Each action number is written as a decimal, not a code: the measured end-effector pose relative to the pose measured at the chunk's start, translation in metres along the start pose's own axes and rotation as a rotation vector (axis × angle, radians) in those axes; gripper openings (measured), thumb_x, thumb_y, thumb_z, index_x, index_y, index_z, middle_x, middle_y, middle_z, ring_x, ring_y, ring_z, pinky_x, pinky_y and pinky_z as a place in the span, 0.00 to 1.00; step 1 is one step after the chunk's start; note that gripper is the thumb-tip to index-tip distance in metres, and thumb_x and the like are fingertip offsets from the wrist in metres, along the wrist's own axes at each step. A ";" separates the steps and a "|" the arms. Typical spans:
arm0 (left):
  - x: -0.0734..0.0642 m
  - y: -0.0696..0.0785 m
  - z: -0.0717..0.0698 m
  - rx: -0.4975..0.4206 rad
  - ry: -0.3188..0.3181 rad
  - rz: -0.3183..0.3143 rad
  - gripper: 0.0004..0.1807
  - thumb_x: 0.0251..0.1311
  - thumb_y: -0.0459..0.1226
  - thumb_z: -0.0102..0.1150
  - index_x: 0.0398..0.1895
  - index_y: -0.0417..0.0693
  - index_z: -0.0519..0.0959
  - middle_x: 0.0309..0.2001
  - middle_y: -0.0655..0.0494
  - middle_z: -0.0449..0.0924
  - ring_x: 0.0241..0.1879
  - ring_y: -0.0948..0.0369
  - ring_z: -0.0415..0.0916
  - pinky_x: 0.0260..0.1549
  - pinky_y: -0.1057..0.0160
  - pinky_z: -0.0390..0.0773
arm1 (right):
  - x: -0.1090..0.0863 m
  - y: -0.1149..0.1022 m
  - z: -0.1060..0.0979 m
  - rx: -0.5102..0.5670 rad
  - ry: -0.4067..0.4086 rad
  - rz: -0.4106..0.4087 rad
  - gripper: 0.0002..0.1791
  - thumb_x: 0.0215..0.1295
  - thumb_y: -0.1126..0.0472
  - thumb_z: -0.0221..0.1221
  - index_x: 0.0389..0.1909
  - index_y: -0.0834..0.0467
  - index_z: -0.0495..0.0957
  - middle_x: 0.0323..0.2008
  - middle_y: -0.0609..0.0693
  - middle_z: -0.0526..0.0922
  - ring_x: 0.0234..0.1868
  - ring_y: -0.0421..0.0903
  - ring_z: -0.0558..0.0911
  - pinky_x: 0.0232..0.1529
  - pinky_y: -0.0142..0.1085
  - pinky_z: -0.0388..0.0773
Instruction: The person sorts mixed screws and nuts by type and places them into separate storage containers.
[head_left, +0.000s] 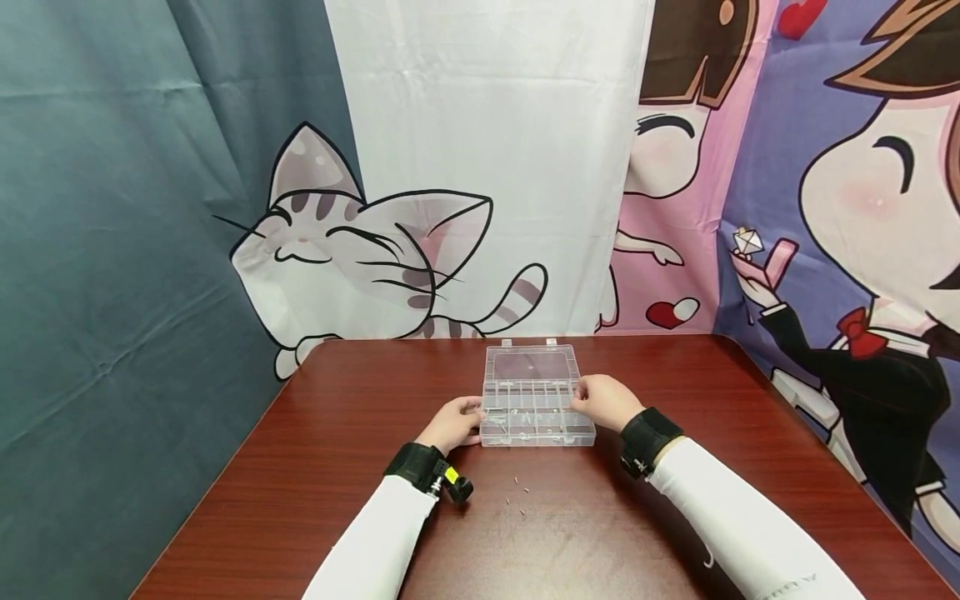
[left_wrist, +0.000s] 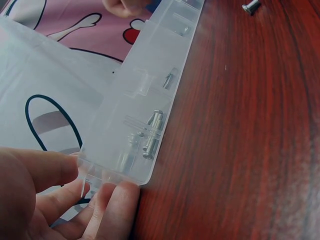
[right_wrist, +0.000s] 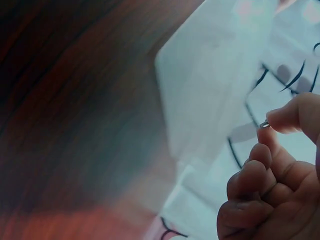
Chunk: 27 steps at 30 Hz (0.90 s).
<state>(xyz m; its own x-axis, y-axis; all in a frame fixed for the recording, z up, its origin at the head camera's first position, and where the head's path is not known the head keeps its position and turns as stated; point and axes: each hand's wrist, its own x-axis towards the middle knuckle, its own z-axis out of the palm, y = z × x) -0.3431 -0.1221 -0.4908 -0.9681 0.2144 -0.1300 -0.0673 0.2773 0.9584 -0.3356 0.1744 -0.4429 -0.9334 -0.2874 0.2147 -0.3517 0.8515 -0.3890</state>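
A clear plastic compartment box [head_left: 536, 438] stands on the table with its lid [head_left: 531, 365] laid open toward the back. My left hand [head_left: 453, 423] grips the box's left side, thumb near the top rim and fingertips against the end wall. Through the front wall, several silver screws [left_wrist: 153, 135] show in the compartments. Between thumb and index finger, my right hand [head_left: 609, 402] pinches a tiny metal screw [right_wrist: 265, 124] over the box's right side; most of it is hidden by the fingertips.
Several small screws [head_left: 522, 512] lie loose on the reddish-brown table [head_left: 360, 417], in front of the box. A printed cloth backdrop [head_left: 487, 125] hangs behind the table's far edge.
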 end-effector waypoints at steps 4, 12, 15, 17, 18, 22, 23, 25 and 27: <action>-0.002 0.001 0.000 0.001 -0.004 0.001 0.25 0.70 0.33 0.54 0.69 0.36 0.67 0.58 0.41 0.76 0.47 0.54 0.80 0.36 0.60 0.85 | 0.003 0.008 0.003 -0.008 -0.032 0.047 0.09 0.59 0.63 0.62 0.21 0.56 0.75 0.19 0.46 0.72 0.23 0.44 0.70 0.26 0.36 0.67; -0.003 0.001 0.000 -0.025 -0.003 0.003 0.26 0.71 0.33 0.53 0.70 0.36 0.65 0.61 0.38 0.74 0.52 0.51 0.79 0.38 0.59 0.85 | 0.009 0.019 0.010 -0.038 -0.060 0.073 0.10 0.61 0.62 0.65 0.21 0.56 0.79 0.20 0.46 0.76 0.25 0.46 0.72 0.30 0.38 0.73; -0.003 0.001 0.000 -0.019 0.001 0.002 0.26 0.71 0.33 0.53 0.70 0.36 0.66 0.60 0.39 0.74 0.51 0.52 0.79 0.38 0.59 0.85 | 0.010 0.022 0.011 -0.035 -0.067 0.068 0.10 0.61 0.62 0.66 0.21 0.56 0.79 0.20 0.47 0.76 0.25 0.46 0.72 0.30 0.39 0.73; -0.002 0.001 0.000 -0.019 0.002 -0.001 0.26 0.71 0.32 0.53 0.70 0.36 0.66 0.61 0.39 0.74 0.51 0.53 0.79 0.38 0.59 0.85 | 0.010 0.023 0.012 -0.030 -0.073 0.073 0.10 0.61 0.62 0.66 0.21 0.56 0.80 0.20 0.47 0.76 0.25 0.46 0.72 0.31 0.39 0.73; -0.002 0.001 0.000 -0.020 0.003 -0.001 0.25 0.71 0.32 0.53 0.70 0.36 0.66 0.61 0.39 0.74 0.51 0.52 0.79 0.38 0.59 0.85 | 0.010 0.023 0.012 -0.026 -0.076 0.075 0.10 0.61 0.61 0.66 0.22 0.56 0.80 0.21 0.47 0.76 0.25 0.46 0.72 0.31 0.39 0.73; -0.003 0.001 0.001 -0.019 -0.001 -0.001 0.25 0.71 0.32 0.52 0.70 0.36 0.66 0.61 0.38 0.74 0.52 0.51 0.79 0.39 0.59 0.85 | 0.009 0.024 0.011 -0.013 -0.083 0.092 0.09 0.62 0.61 0.67 0.22 0.55 0.80 0.21 0.47 0.76 0.26 0.46 0.72 0.31 0.38 0.72; -0.003 0.001 0.000 -0.019 -0.002 -0.002 0.25 0.71 0.32 0.52 0.70 0.36 0.66 0.61 0.38 0.74 0.53 0.51 0.79 0.39 0.59 0.85 | 0.009 0.023 0.011 -0.012 -0.084 0.095 0.09 0.61 0.61 0.67 0.22 0.55 0.80 0.21 0.47 0.76 0.26 0.46 0.72 0.31 0.38 0.72; -0.003 0.001 0.000 -0.018 -0.006 -0.003 0.25 0.71 0.32 0.52 0.70 0.36 0.66 0.61 0.38 0.73 0.53 0.51 0.78 0.39 0.58 0.85 | 0.009 0.022 0.010 -0.012 -0.085 0.099 0.10 0.61 0.61 0.67 0.22 0.55 0.80 0.21 0.47 0.76 0.25 0.47 0.72 0.31 0.38 0.72; -0.003 0.002 0.000 -0.020 -0.006 -0.006 0.25 0.71 0.32 0.52 0.70 0.37 0.66 0.62 0.38 0.73 0.53 0.51 0.78 0.40 0.59 0.84 | 0.008 0.019 0.008 -0.009 -0.089 0.104 0.10 0.61 0.61 0.67 0.22 0.55 0.80 0.21 0.47 0.75 0.25 0.46 0.72 0.30 0.37 0.71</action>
<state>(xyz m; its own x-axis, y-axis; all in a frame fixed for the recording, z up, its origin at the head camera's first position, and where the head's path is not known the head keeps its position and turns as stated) -0.3401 -0.1224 -0.4887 -0.9660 0.2187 -0.1378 -0.0784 0.2600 0.9624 -0.3501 0.1854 -0.4556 -0.9676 -0.2347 0.0932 -0.2523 0.8825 -0.3970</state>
